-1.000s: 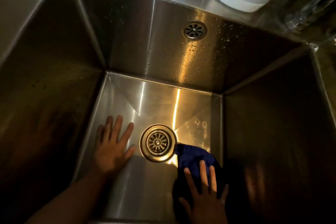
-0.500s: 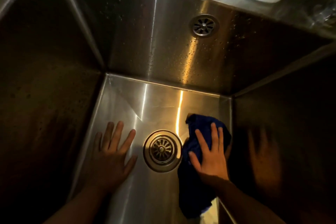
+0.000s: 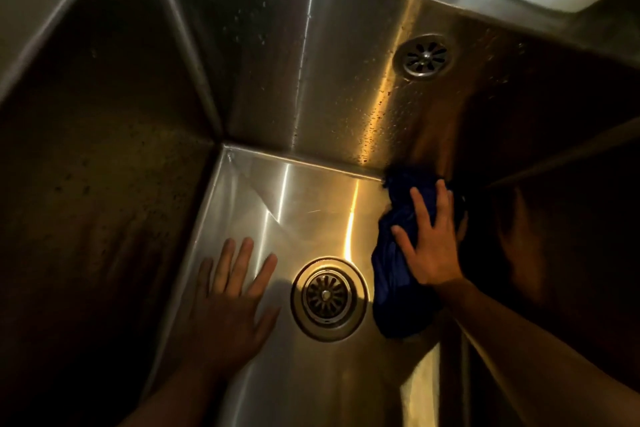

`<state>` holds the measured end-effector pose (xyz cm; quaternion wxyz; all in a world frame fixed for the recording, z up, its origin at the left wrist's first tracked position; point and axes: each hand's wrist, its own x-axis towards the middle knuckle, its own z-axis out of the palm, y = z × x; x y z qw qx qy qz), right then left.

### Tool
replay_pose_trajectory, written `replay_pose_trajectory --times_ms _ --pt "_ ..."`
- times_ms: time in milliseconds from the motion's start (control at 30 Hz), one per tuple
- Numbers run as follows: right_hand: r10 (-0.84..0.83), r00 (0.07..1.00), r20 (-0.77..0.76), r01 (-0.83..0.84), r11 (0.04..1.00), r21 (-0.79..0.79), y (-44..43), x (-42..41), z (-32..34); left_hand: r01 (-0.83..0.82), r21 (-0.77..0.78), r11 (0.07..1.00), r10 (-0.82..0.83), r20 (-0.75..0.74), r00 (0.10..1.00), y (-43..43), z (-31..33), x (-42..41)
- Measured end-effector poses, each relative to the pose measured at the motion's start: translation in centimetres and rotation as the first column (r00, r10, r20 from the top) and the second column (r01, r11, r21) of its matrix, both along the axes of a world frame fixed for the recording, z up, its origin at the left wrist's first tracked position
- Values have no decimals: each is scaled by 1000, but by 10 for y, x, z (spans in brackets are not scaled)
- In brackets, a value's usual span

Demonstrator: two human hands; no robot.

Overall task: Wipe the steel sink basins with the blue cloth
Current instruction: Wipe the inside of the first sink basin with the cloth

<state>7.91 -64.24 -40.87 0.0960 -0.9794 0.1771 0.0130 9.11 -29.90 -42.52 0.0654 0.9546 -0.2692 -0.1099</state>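
Head view. The crumpled dark-blue cloth (image 3: 388, 302) is held in the far right corner of the deep stainless-steel sink basin (image 3: 304, 204) under the flat, spread right hand (image 3: 429, 243). It is not gripped, so it may bunch or slip and the corner seam may be missed. The left hand (image 3: 228, 295) is laid flat near the left wall, well apart. Half a second earlier the cloth lay beside the round steel drain strainer (image 3: 327, 298).
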Motion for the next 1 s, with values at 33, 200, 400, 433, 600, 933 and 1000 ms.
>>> replay_pose_trajectory --times_ms 33,200,400,433,600,933,1000 --pt "-22 1000 -10 22 1000 -7 4 2 -1 2 0 1000 -2 1 1000 0 -1 0" --pt "-170 984 -45 167 984 -56 46 24 -10 5 -10 1000 -5 27 1000 1 -2 0" --pt "-175 984 -17 174 984 -50 114 61 -13 4 -65 998 2 80 997 1 -5 -1" --pt "-155 988 -12 155 987 -41 128 68 -13 -2 -91 996 10 87 996 2 -6 -1" --pt "4 1000 -11 -4 1000 17 190 98 -14 -16 -298 954 56 127 990 4 -9 -2" --pt "426 898 -109 -309 788 533 228 143 15 -413 -525 744 484 -2 875 -21 9 18" --pt "352 935 45 -294 698 653 210 128 30 -407 -460 789 475 38 879 -31 19 40"
